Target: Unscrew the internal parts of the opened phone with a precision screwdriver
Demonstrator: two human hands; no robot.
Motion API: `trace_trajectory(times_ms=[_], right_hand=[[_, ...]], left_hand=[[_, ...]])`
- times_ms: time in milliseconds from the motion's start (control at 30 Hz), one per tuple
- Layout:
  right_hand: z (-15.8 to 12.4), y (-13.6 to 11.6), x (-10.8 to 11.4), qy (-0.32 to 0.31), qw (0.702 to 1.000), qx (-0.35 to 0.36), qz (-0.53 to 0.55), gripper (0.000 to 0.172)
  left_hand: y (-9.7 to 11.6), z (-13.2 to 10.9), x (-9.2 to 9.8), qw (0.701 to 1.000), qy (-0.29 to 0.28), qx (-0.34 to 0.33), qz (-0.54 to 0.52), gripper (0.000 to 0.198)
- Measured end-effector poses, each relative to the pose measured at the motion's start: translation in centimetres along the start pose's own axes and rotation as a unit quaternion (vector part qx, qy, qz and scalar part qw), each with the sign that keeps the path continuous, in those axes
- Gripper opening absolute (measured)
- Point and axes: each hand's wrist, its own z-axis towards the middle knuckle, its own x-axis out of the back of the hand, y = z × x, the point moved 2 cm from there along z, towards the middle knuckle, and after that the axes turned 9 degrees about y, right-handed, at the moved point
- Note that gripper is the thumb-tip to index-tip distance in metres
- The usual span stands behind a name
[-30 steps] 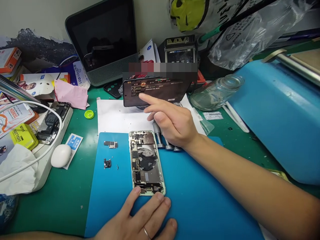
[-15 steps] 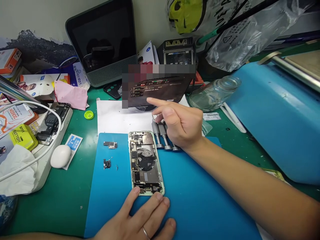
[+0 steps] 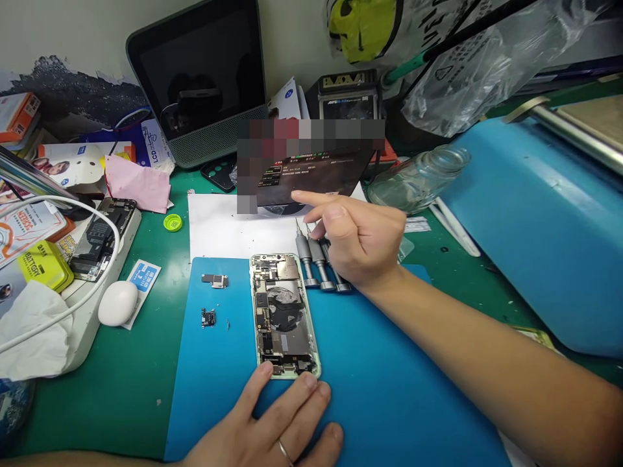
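Blue mat (image 3: 389, 389) under both hands, on green counter (image 3: 121, 389). Opened phone (image 3: 283, 316) between hands, flat on mat; likely light, stiff, exposed boards fragile, so grip by frame edges. Left hand (image 3: 272, 428) empty, fingers spread, fingertips (image 3: 265, 371) touching phone's near end. Right hand (image 3: 363, 243) holds nothing, index pointing at propped screen (image 3: 311, 178). Screwdrivers (image 3: 318, 259) just under right hand.

light: bright, even, overhead | shadows: soft; glare: plastic bag (image 3: 487, 58) | edges: bowed; focus: sharp; one patch pixelated
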Motion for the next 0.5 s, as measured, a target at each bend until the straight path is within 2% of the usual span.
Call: trace_trajectory(times_ms=[500], right_hand=[[0.07,-0.02,0.08,0.014,0.999,-0.024,-0.016,0.039]], left_hand=[[0.12,-0.07,0.18,1.000,-0.008,-0.003,0.007,0.050]])
